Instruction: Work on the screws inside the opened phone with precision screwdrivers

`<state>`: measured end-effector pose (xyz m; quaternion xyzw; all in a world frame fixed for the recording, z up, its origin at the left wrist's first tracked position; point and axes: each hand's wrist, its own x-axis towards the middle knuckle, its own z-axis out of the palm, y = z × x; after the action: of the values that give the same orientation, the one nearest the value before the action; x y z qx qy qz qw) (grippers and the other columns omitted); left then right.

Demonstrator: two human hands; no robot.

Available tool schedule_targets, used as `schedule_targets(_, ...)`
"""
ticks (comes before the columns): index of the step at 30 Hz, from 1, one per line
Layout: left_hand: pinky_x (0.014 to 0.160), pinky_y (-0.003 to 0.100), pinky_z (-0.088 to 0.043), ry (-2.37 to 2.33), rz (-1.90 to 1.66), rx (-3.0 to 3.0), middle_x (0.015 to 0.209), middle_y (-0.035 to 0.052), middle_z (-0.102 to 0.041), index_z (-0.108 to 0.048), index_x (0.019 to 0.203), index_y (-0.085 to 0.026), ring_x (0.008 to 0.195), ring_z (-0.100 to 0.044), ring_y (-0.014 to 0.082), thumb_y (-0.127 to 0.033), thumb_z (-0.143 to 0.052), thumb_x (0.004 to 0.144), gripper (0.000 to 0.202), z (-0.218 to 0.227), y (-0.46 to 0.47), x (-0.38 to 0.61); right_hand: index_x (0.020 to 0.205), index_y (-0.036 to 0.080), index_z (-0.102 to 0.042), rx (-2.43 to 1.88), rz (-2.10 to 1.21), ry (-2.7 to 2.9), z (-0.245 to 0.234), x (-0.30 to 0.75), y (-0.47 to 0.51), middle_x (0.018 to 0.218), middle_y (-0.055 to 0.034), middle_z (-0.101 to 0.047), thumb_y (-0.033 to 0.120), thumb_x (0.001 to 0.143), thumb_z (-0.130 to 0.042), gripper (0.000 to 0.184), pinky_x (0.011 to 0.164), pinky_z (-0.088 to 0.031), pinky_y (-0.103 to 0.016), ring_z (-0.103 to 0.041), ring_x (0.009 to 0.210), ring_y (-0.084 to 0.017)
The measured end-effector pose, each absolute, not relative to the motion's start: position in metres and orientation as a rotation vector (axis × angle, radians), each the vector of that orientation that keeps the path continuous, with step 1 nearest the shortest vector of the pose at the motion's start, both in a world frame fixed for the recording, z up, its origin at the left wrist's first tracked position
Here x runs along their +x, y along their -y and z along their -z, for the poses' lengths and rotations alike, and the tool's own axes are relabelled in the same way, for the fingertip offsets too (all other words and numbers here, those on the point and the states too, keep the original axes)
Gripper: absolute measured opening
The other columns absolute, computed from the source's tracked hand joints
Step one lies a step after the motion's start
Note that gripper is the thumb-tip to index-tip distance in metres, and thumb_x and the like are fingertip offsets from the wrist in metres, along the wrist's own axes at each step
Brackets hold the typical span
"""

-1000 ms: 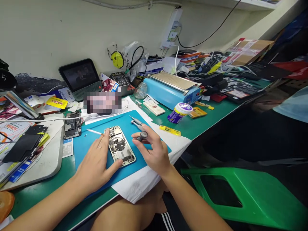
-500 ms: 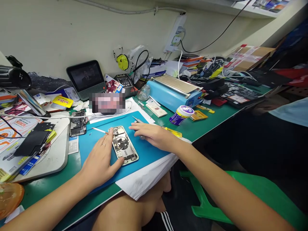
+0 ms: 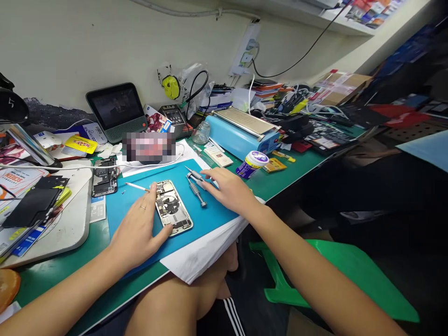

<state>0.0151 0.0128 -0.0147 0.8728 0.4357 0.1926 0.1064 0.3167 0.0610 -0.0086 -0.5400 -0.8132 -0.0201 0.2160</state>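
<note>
An opened phone point(image 3: 174, 207), its inner parts bare, lies on the blue mat point(image 3: 213, 212). My left hand point(image 3: 138, 233) steadies it, fingers along the left edge and thumb at the lower end. A thin white stick tool point(image 3: 135, 186) lies by the left fingertips; its other end is hidden. To the right of the phone, my right hand point(image 3: 227, 189) has its thumb and fingers closed around a grey screwdriver point(image 3: 194, 174), partly covered by them. Just below, another screwdriver point(image 3: 196, 192) rests on the mat, untouched as far as I see.
Left of the mat lie another opened phone point(image 3: 104, 177) and a white board point(image 3: 79, 224) loaded with parts. Behind stand a tablet-like screen point(image 3: 115, 107), a glass jar point(image 3: 201, 134), a blue heating plate machine point(image 3: 241, 133) and a purple-white tub point(image 3: 252, 164). A green stool point(image 3: 336, 270) is at right.
My right hand has drawn its fingers in around a screwdriver and shifted right of the other, which now shows fully. The left hand stays at the phone. The view has turned slightly right.
</note>
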Motion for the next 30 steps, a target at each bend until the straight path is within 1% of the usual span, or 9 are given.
schedule_targets(3, 0.121, 0.056, -0.039, -1.298, -0.564, 2.558, 0.168, 0.0201, -0.032, 0.009, 0.167, -0.016, 0.153, -0.035, 0.0381, -0.05, -0.053, 0.103, 0.096, 0.015, -0.013, 0.015, 0.131, 0.018, -0.064, -1.597, 0.034, 2.276, 0.009, 0.31, -0.063, 0.116, -0.0135, -0.072, 0.032, 0.102, -0.055, 0.034, 0.09, -0.058, -0.045, -0.07, 0.11, -0.033)
schedule_targets(6, 0.121, 0.056, -0.039, -1.295, -0.564, 2.564, 0.167, 0.02, -0.032, 0.013, 0.167, -0.016, 0.154, -0.035, 0.0382, -0.05, -0.053, 0.103, 0.097, 0.015, -0.013, 0.015, 0.127, 0.018, -0.065, -1.666, 0.038, 2.285, 0.009, 0.303, -0.06, 0.111, -0.0127, -0.069, 0.029, 0.101, -0.055, 0.03, 0.085, -0.056, -0.04, -0.068, 0.107, -0.032)
schedule_targets(11, 0.121, 0.055, -0.039, -1.285, -0.568, 2.571, 0.168, 0.0197, -0.031, 0.014, 0.166, -0.015, 0.152, -0.038, 0.0384, -0.048, -0.052, 0.103, 0.097, 0.014, -0.013, 0.016, 0.1, 0.016, -0.066, -1.73, 0.068, 2.262, 0.007, 0.298, -0.055, 0.104, -0.0123, -0.065, 0.027, 0.1, -0.056, 0.015, 0.076, -0.052, -0.037, -0.067, 0.096, -0.029)
schedule_targets(14, 0.122, 0.056, -0.038, -1.295, -0.569, 2.568, 0.168, 0.0193, -0.031, 0.013, 0.167, -0.016, 0.153, -0.036, 0.0378, -0.049, -0.052, 0.102, 0.097, 0.014, -0.012, 0.016, 0.087, 0.018, -0.065, -1.714, 0.077, 2.241, 0.009, 0.298, -0.056, 0.098, -0.0114, -0.064, 0.027, 0.099, -0.056, 0.017, 0.071, -0.05, -0.036, -0.065, 0.091, -0.029)
schedule_targets(16, 0.122, 0.056, -0.038, -1.301, -0.566, 2.563, 0.168, 0.0191, -0.031, 0.014, 0.167, -0.016, 0.154, -0.035, 0.0372, -0.05, -0.052, 0.102, 0.097, 0.015, -0.012, 0.016, 0.083, 0.019, -0.064, -1.673, 0.08, 2.206, 0.011, 0.299, -0.057, 0.096, -0.0112, -0.064, 0.028, 0.099, -0.058, 0.019, 0.071, -0.051, -0.037, -0.064, 0.09, -0.029)
schedule_targets(19, 0.122, 0.055, -0.039, -1.307, -0.554, 2.559, 0.169, 0.0188, -0.03, 0.015, 0.166, -0.017, 0.153, -0.036, 0.0372, -0.05, -0.051, 0.102, 0.098, 0.015, -0.012, 0.016, 0.088, 0.02, -0.064, -1.558, 0.089, 2.114, 0.016, 0.303, -0.053, 0.1, -0.0115, -0.066, 0.03, 0.101, -0.057, 0.018, 0.08, -0.053, -0.042, -0.064, 0.096, -0.03)
schedule_targets(22, 0.122, 0.055, -0.038, -1.309, -0.544, 2.56, 0.168, 0.0181, -0.031, 0.015, 0.166, -0.016, 0.154, -0.035, 0.0368, -0.051, -0.05, 0.103, 0.097, 0.015, -0.013, 0.015, 0.101, 0.021, -0.065, -1.395, 0.122, 1.99, 0.021, 0.309, -0.041, 0.107, -0.0109, -0.068, 0.032, 0.104, -0.052, 0.017, 0.089, -0.055, -0.043, -0.065, 0.104, -0.028)
schedule_targets(27, 0.119, 0.055, -0.042, -1.331, -0.543, 2.551, 0.171, 0.0171, -0.026, 0.007, 0.167, -0.018, 0.152, -0.038, 0.0372, -0.054, -0.049, 0.103, 0.093, 0.016, -0.015, 0.014, 0.113, 0.024, -0.064, -1.124, 0.25, 1.854, 0.036, 0.312, -0.021, 0.106, -0.0093, -0.07, 0.034, 0.107, -0.047, 0.02, 0.089, -0.056, -0.043, -0.067, 0.101, -0.025)
schedule_targets(30, 0.118, 0.057, -0.043, -1.332, -0.548, 2.56, 0.172, 0.0158, -0.022, 0.008, 0.167, -0.019, 0.152, -0.039, 0.0384, -0.054, -0.048, 0.103, 0.093, 0.017, -0.015, 0.014, 0.117, 0.026, -0.065, -1.036, 0.305, 1.802, 0.043, 0.311, -0.017, 0.105, -0.0086, -0.071, 0.034, 0.107, -0.048, 0.021, 0.09, -0.055, -0.046, -0.068, 0.101, -0.026)
